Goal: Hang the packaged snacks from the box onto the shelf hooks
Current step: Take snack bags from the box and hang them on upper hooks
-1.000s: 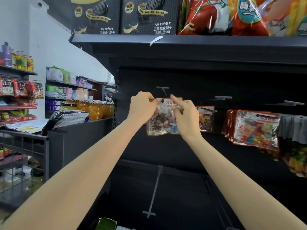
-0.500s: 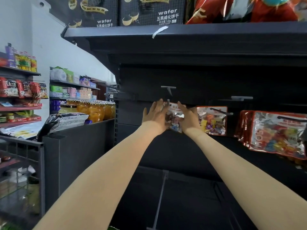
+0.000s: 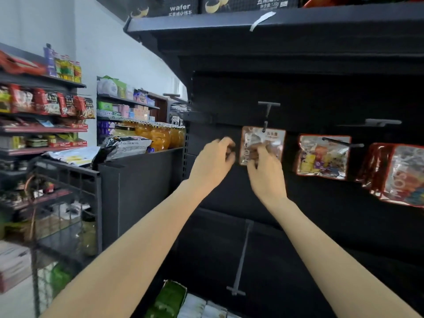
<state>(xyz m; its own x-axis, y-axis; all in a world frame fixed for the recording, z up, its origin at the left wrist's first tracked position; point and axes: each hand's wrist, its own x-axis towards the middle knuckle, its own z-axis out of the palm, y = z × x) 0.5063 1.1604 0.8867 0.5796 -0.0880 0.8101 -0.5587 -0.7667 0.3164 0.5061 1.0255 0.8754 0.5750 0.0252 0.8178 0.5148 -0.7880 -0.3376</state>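
I saw the candy packet [image 3: 262, 143] hanging from the shelf hook [image 3: 267, 113], right above my right hand [image 3: 266, 173], whose curled fingers touched its lower edge; blur kept me from telling whether they gripped it. My left hand [image 3: 212, 164] sat just left of the packet, apart from it, fingers loosely curled and holding nothing. More candy bags [image 3: 322, 157] hung farther right.
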